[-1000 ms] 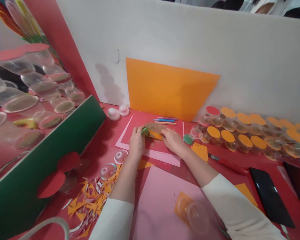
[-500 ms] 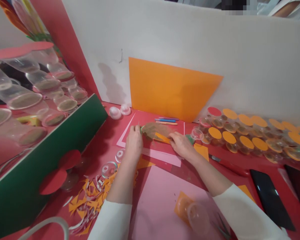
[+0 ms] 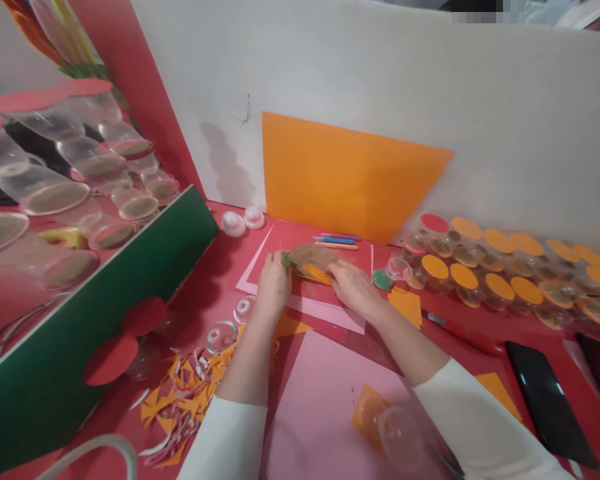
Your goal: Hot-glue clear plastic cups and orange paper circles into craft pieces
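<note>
A white panel (image 3: 390, 80) stands behind a red table (image 3: 195, 287), and a large orange sheet (image 3: 350, 173) leans against it. On the table, a pink sheet (image 3: 320, 400) lies nearest the person, and beyond it a red sheet (image 3: 270, 257) sits over paler paper, under the working hands. The left hand (image 3: 274, 283) is curled, its fingers drawn in and apparently pinching; the right hand (image 3: 355, 287) is bent inward, thumb and fingertips brought nearly together. Between them spreads a brownish, see-through blur (image 3: 313, 257); whether it is a thing or only a smear of motion I cannot tell. Just past it lie a few pens (image 3: 336, 241).

The orange piece (image 3: 316, 273) lies between the hands, above the red sheet, its right end at the right fingertips, which seem to have hold of it. It looks like thin paper or card: probably very light, springy when flat and easily creased, with no great slipperiness. An edge or corner, taken lightly between thumb and forefinger, should serve best; squeezing the middle would likely buckle it. Smallest is the green piece (image 3: 287, 259), at the left fingertips and seemingly gripped there; its material is unclear, so a gentle pinch at its rim seems the safer hold
</note>
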`<move>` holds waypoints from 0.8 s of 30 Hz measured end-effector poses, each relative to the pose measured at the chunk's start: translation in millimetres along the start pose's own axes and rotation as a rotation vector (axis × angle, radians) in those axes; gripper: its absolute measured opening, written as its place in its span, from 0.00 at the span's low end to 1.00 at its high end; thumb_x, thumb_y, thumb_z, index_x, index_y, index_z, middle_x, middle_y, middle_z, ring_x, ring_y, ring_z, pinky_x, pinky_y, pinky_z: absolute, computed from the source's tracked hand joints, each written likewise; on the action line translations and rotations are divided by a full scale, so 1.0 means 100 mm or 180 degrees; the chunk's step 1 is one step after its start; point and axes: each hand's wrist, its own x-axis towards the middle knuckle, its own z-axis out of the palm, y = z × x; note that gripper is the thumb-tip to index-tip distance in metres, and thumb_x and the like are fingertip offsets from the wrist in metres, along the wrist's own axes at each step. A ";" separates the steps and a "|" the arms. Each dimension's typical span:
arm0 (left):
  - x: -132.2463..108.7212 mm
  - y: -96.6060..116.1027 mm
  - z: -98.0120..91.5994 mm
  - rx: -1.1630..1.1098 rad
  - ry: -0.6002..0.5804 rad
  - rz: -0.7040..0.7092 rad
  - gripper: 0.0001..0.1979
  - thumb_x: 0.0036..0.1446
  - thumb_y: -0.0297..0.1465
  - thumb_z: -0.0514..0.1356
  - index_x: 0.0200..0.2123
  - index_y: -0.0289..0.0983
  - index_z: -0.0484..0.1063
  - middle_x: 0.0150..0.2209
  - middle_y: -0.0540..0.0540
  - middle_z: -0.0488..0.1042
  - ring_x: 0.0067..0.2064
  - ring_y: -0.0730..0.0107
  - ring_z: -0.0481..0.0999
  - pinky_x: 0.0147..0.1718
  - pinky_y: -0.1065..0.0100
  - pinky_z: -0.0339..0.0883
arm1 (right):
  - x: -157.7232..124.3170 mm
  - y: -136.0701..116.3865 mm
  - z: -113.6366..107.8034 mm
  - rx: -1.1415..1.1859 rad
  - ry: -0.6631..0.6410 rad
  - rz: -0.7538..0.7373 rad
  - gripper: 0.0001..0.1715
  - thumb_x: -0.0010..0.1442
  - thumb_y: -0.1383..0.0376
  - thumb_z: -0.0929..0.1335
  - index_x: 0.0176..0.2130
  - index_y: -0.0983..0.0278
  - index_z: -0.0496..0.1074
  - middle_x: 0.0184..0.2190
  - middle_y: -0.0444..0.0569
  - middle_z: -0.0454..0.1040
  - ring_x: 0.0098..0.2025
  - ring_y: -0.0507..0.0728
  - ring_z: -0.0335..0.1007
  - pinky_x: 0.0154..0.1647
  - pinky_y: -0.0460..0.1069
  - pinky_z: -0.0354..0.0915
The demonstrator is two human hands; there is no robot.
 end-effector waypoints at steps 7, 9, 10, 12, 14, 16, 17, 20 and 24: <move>-0.01 0.02 0.03 -0.0151 -0.0100 0.0144 0.15 0.58 0.18 0.57 0.46 0.37 0.73 0.46 0.40 0.79 0.47 0.58 0.80 0.49 0.60 0.74 | -0.01 -0.03 0.03 0.0138 0.0144 -0.0137 0.22 0.70 0.74 0.61 0.56 0.61 0.75 0.51 0.55 0.78 0.54 0.60 0.74 0.53 0.50 0.67; -0.01 0.01 0.04 -0.0175 -0.0100 0.0171 0.15 0.59 0.19 0.57 0.47 0.37 0.74 0.47 0.40 0.79 0.48 0.58 0.81 0.49 0.60 0.74 | -0.02 -0.04 0.02 0.0167 0.0156 -0.0124 0.23 0.71 0.74 0.61 0.58 0.61 0.74 0.51 0.55 0.78 0.53 0.60 0.75 0.53 0.51 0.68; -0.01 0.01 0.04 -0.0181 -0.0090 0.0178 0.16 0.59 0.19 0.56 0.47 0.37 0.74 0.47 0.40 0.79 0.48 0.58 0.81 0.50 0.60 0.74 | -0.02 -0.05 0.02 0.0177 0.0157 -0.0113 0.23 0.71 0.74 0.61 0.59 0.60 0.74 0.51 0.55 0.78 0.53 0.61 0.75 0.53 0.52 0.68; -0.01 0.01 0.05 -0.0186 -0.0060 0.0179 0.16 0.59 0.19 0.56 0.48 0.37 0.74 0.47 0.40 0.80 0.48 0.58 0.81 0.50 0.59 0.74 | -0.02 -0.05 0.01 0.0192 0.0154 -0.0094 0.23 0.71 0.73 0.61 0.59 0.61 0.74 0.51 0.56 0.78 0.53 0.61 0.75 0.53 0.52 0.68; -0.02 0.01 0.05 -0.0190 -0.0029 0.0173 0.16 0.59 0.20 0.56 0.48 0.38 0.74 0.47 0.40 0.80 0.48 0.58 0.81 0.51 0.59 0.74 | -0.02 -0.04 0.00 0.0197 0.0139 -0.0069 0.22 0.71 0.73 0.61 0.58 0.62 0.75 0.50 0.56 0.79 0.53 0.62 0.76 0.52 0.52 0.68; -0.02 0.02 0.05 -0.0194 -0.0009 0.0161 0.16 0.60 0.20 0.56 0.48 0.39 0.74 0.47 0.41 0.81 0.49 0.58 0.81 0.52 0.58 0.74 | -0.03 -0.04 0.00 0.0198 0.0127 -0.0049 0.22 0.70 0.74 0.61 0.56 0.63 0.75 0.50 0.57 0.79 0.53 0.63 0.76 0.52 0.53 0.68; -0.02 0.03 0.05 -0.0198 -0.0006 0.0157 0.16 0.60 0.20 0.56 0.49 0.39 0.74 0.47 0.41 0.81 0.49 0.57 0.81 0.52 0.58 0.74 | -0.03 -0.04 0.00 0.0199 0.0124 -0.0045 0.21 0.70 0.74 0.62 0.56 0.63 0.76 0.50 0.57 0.78 0.53 0.63 0.76 0.52 0.53 0.68; -0.03 0.03 0.04 -0.0217 -0.0012 0.0151 0.17 0.59 0.19 0.57 0.49 0.38 0.75 0.48 0.41 0.81 0.49 0.56 0.81 0.53 0.57 0.73 | -0.04 -0.04 0.00 0.0205 0.0138 -0.0047 0.21 0.69 0.76 0.62 0.54 0.63 0.77 0.52 0.56 0.78 0.54 0.62 0.75 0.53 0.52 0.68; -0.03 0.02 0.06 -0.0251 0.0033 0.0175 0.18 0.58 0.19 0.56 0.50 0.38 0.75 0.49 0.40 0.81 0.50 0.56 0.81 0.54 0.56 0.73 | -0.03 -0.04 0.01 0.0199 0.0140 -0.0009 0.20 0.69 0.75 0.62 0.52 0.63 0.77 0.49 0.55 0.79 0.52 0.61 0.76 0.52 0.52 0.68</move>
